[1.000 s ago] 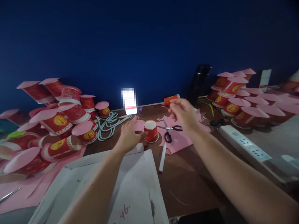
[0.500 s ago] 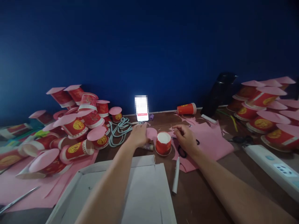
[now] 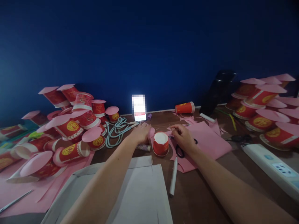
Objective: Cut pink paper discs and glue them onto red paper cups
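My left hand (image 3: pixel 140 134) pinches a small pink paper disc (image 3: pixel 151 132) just left of a red paper cup (image 3: pixel 160 143) that stands upside down on the brown table. My right hand (image 3: pixel 183 137) rests to the right of that cup. Its fingers curl down onto black-handled scissors (image 3: pixel 179 151), which lie on a pink paper sheet (image 3: pixel 210 141). The scissor handles stick out below the palm. A glue stick (image 3: pixel 144 147) lies under my left hand. A white marker (image 3: pixel 173 175) lies in front of the cup.
Heaps of red cups capped with pink discs fill the left (image 3: pixel 70 127) and right (image 3: pixel 261 102) of the table. A single cup (image 3: pixel 185 108) lies by the blue wall, near a lit phone (image 3: pixel 139 107) and a coiled cable (image 3: pixel 116 129). A power strip (image 3: pixel 268 160) and white cardboard (image 3: pixel 135 193) lie near me.
My right hand let go of the red cup it held up; the cup now lies by the wall, and the hand came down onto the scissors. My left hand picked up the pink disc.
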Demonstrator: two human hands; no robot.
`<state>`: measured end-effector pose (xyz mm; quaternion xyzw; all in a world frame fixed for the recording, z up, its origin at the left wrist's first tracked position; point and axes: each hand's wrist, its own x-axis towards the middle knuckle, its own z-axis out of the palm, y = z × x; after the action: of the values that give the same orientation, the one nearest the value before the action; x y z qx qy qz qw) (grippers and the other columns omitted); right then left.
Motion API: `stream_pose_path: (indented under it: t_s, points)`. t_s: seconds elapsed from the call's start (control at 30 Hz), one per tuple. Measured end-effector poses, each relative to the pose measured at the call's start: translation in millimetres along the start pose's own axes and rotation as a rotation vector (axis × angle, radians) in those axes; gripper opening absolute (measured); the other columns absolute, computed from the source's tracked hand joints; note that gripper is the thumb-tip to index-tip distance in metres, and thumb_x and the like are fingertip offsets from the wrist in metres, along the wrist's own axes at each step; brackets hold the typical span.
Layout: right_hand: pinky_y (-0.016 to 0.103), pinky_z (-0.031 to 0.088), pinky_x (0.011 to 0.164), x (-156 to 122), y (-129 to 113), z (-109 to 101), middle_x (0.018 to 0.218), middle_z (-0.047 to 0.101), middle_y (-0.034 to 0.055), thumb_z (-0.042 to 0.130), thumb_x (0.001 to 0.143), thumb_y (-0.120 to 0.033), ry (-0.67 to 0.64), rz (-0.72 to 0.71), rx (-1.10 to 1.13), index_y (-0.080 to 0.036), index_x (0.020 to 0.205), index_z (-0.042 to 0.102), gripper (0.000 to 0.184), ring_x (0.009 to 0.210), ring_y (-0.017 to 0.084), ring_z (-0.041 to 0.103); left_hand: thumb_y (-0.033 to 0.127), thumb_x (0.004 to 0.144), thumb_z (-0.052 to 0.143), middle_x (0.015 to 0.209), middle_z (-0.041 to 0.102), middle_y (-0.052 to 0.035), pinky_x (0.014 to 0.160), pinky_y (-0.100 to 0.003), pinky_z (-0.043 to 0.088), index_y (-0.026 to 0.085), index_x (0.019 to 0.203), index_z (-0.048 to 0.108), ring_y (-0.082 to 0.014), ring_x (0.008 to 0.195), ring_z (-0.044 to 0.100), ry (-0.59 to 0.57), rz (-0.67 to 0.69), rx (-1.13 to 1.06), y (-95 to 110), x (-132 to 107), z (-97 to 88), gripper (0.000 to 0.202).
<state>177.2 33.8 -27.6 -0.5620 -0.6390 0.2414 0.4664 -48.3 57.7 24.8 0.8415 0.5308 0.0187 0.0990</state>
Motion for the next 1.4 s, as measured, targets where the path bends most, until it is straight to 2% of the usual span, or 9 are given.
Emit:
stream_pose_path:
  t_s: [0.23,0.4,0.53,0.67,0.87,1.07,1.23,1.33,1.4]
  points:
    - [0.032,0.048,0.069,1,5,1,0.078,0.069,0.0033,0.051,0.085,-0.03,-0.016,-0.014,-0.017,-0.02,0.095,0.065,0.02,0.072,0.019,0.065,0.021,0.066,0.066,0.129,0.054,-0.0163,0.089,-0.041,0.045,0.018,0.133,0.042,-0.0332,0.114,0.055,0.027,-0.079,0.108,-3,-3,-0.7,0.071]
    - [0.032,0.047,0.066,0,-1,1,0.073,0.067,0.0029,0.053,0.085,-0.033,-0.019,0.027,0.064,-0.019,0.095,0.064,0.021,0.069,0.019,0.063,0.021,0.076,0.055,0.116,0.062,-0.0132,0.079,-0.037,0.046,0.021,0.138,0.037,-0.029,0.103,0.06,0.192,-0.078,0.075,7,-14,-20.7,0.064]
    - [0.028,0.044,0.058,-2,-12,-3,0.077,0.065,0.0027,0.057,0.084,-0.043,-0.018,0.058,0.269,-0.019,0.094,0.064,0.027,0.065,0.016,0.058,0.016,0.08,0.049,0.122,0.059,-0.014,0.092,-0.043,0.041,0.018,0.143,0.032,-0.0287,0.109,0.056,0.358,-0.019,0.201,30,-28,-43.2,0.065]
    - [0.026,0.043,0.062,-7,-28,-10,0.085,0.065,0.0033,0.062,0.082,-0.048,-0.019,0.033,0.431,-0.021,0.094,0.069,0.031,0.074,0.015,0.057,0.015,0.084,0.047,0.125,0.058,-0.0099,0.106,-0.049,0.03,0.018,0.144,0.032,-0.0264,0.113,0.052,0.44,0.121,0.308,58,-43,-56.6,0.061]
    - [0.027,0.043,0.067,-15,-51,-19,0.084,0.064,0.0026,0.067,0.077,-0.052,-0.057,-0.073,0.438,-0.021,0.086,0.069,0.033,0.075,0.015,0.055,0.012,0.09,0.038,0.115,0.062,-0.0087,0.11,-0.057,0.023,0.018,0.144,0.033,-0.0249,0.11,0.053,0.438,0.23,0.418,89,-62,-65.1,0.055]
    - [0.027,0.043,0.069,-24,-62,-15,0.076,0.06,-0.0006,0.073,0.075,-0.039,-0.031,-0.128,0.544,-0.021,0.078,0.065,0.02,0.073,0.014,0.054,0.006,0.088,0.036,0.109,0.063,-0.0092,0.113,-0.059,0.019,0.014,0.142,0.037,-0.0247,0.109,0.055,0.416,0.267,0.435,103,-70,-63.3,0.055]
    - [0.023,0.038,0.061,-26,-64,-16,0.068,0.054,-0.0033,0.073,0.076,-0.036,0.017,0.036,0.736,-0.021,0.073,0.062,0.018,0.063,0.009,0.047,0.011,0.089,0.044,0.137,0.051,-0.0087,0.114,-0.057,0.019,0.024,0.143,0.036,-0.0255,0.127,0.043,0.583,0.303,0.244,92,-80,-60.2,0.056]
    - [0.021,0.032,0.053,-25,-65,-19,0.062,0.051,-0.0043,0.074,0.074,-0.036,-0.05,0.146,0.946,-0.021,0.071,0.059,0.022,0.056,0.008,0.042,0.027,0.086,0.056,0.137,0.049,-0.0116,0.105,-0.05,0.036,0.022,0.14,0.04,-0.0282,0.127,0.043,0.743,0.121,-0.086,76,-90,-57.1,0.057]
    - [0.021,0.031,0.051,-25,-66,-22,0.061,0.051,-0.0037,0.075,0.073,-0.034,-0.102,0.188,1.028,-0.02,0.069,0.058,0.023,0.056,0.008,0.042,0.039,0.087,0.055,0.12,0.06,-0.0108,0.091,-0.04,0.048,0.021,0.131,0.05,-0.0236,0.108,0.056,0.824,-0.066,-0.427,65,-93,-51.0,0.048]
